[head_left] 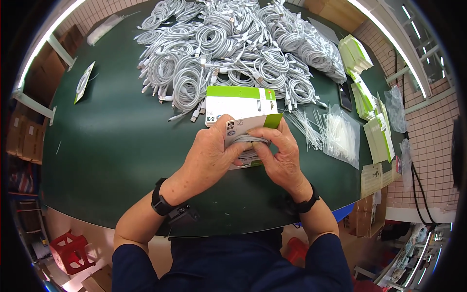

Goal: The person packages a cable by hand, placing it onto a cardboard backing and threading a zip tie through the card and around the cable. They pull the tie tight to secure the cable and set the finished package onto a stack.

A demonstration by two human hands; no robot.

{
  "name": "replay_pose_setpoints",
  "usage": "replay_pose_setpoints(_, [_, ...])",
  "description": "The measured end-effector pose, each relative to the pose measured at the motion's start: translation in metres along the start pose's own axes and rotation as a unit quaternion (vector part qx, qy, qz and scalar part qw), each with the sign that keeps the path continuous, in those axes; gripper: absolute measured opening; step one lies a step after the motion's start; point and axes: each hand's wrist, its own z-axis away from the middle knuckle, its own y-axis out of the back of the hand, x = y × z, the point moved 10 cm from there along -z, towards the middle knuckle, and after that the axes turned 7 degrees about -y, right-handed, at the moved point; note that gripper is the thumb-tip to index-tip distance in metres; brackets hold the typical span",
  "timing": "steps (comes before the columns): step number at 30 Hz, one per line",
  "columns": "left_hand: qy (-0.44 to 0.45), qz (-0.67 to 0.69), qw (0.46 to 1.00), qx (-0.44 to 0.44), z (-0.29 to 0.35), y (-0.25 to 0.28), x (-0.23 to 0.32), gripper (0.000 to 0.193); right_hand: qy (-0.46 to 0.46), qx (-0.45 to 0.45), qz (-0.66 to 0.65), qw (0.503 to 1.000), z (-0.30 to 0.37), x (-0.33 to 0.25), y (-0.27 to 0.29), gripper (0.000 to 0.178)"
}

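Both my hands are closed around a white and green packaging card, raised over the near middle of the table. A coiled grey cable lies against the card, under my thumbs. My left hand grips the card's left edge, its thumb pressing on the coil. On the other side, my right hand pinches the coil and card between thumb and fingers. Just beyond, a stack of similar cards lies on the table, partly covered by the held one.
A big heap of coiled grey cables fills the table's far side. White cable ties lie in a clear bag to the right, with loose ones beside it. Card stacks line the right edge. One card with a cable lies far left.
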Motion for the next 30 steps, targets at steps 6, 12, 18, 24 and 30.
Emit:
replay_pose_setpoints(6, [-0.002,0.010,1.000,0.009,0.001,0.000,-0.004,0.030,0.014,-0.009,0.009,1.000,0.000,-0.002,-0.003,0.030])
replay_pose_setpoints(12, [0.015,0.046,0.998,0.037,0.002,0.005,-0.010,0.034,-0.042,0.028,-0.051,0.997,-0.001,0.017,0.022,0.029])
replay_pose_setpoints(18, [0.006,0.080,0.996,0.030,-0.003,-0.001,-0.003,0.036,-0.155,0.117,-0.010,0.981,-0.006,0.068,0.088,0.022])
replay_pose_setpoints(24, [-0.004,0.087,0.995,0.046,0.005,0.011,0.001,0.028,-0.271,0.021,0.305,0.913,0.000,0.128,0.114,0.028])
replay_pose_setpoints(30, [-0.004,0.065,0.998,0.019,0.007,0.006,0.004,0.024,-0.265,0.028,0.411,0.872,0.007,0.129,0.118,0.026])
